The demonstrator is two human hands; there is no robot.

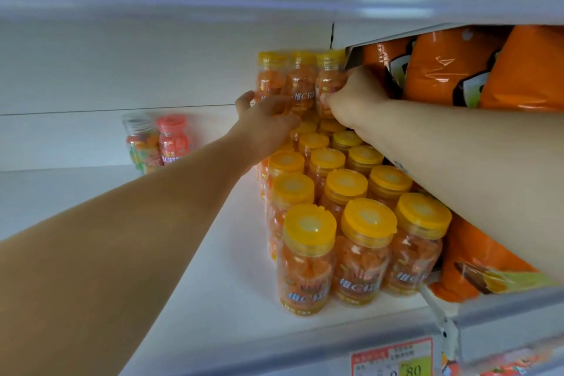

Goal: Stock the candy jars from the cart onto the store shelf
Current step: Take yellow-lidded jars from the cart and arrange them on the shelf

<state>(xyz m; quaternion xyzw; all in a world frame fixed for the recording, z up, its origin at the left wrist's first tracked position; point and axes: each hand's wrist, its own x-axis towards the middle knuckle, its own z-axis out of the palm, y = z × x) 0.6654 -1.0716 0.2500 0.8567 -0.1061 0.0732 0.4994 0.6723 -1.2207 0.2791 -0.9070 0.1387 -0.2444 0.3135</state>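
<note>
Your left hand (265,120) and right hand (351,102) grip a row of three candy jars (300,82) from either side. Below and in front of your grip, the block of candy jars (345,192) fills the shelf (183,268), three wide. Snack bags (451,70) stand right of your grip. Two more jars (158,140) stand well to its left.
</note>
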